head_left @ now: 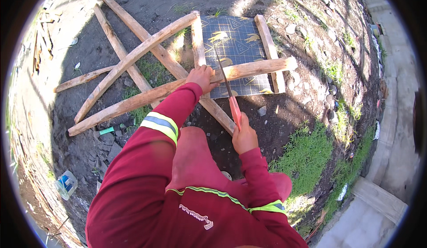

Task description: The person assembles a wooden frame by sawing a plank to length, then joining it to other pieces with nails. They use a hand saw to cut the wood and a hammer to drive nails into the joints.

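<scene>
My right hand point(244, 136) grips the orange-red handle of a handsaw point(234, 107). Its thin blade points away from me and lies across a long, rough wooden pole point(255, 68). Just left of the blade, my left hand point(201, 78) is closed over the same pole, holding it from above. The pole runs from the lower left to the right. Beneath its right part lies a dark sheet point(235, 36) with a printed grid and yellow marks. Short timber pieces stand at the sheet's left point(197, 41) and right point(269, 47) edges.
More poles point(118, 47) lie crossed on the dirt to the left. A clear plastic jug point(66, 184) and a green scrap point(106, 131) are at lower left. Grass point(304, 152) and stones point(262, 111) lie to the right, before a concrete strip point(388, 110).
</scene>
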A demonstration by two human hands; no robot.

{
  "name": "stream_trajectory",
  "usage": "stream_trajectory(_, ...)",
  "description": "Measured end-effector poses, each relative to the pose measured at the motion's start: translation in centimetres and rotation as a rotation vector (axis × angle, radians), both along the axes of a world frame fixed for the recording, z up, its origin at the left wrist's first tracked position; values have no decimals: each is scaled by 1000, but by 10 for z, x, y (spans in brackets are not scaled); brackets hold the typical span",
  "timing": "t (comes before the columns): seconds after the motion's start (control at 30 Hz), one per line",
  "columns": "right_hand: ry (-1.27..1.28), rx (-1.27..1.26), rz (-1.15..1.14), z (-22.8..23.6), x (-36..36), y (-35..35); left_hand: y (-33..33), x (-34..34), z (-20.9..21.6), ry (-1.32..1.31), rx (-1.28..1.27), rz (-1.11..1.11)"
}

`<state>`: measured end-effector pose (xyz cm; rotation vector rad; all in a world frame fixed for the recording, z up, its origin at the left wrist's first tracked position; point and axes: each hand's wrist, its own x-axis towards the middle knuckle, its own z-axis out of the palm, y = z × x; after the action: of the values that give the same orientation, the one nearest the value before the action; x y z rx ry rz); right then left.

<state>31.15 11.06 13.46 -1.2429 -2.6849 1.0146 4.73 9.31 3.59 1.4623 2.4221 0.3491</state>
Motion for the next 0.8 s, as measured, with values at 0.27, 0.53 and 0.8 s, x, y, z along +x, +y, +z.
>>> stream_trajectory(0.27,-23,24,1,15,14,-8,-1,3,-3,11,24,16)
stream_trajectory(0.53,-19,-25,-24,25,50,-23,-4,4,-3,27,38,1)
stream_trajectory(0.8,52,99,32,-5,-26,15,1,3,-6,17,62,27)
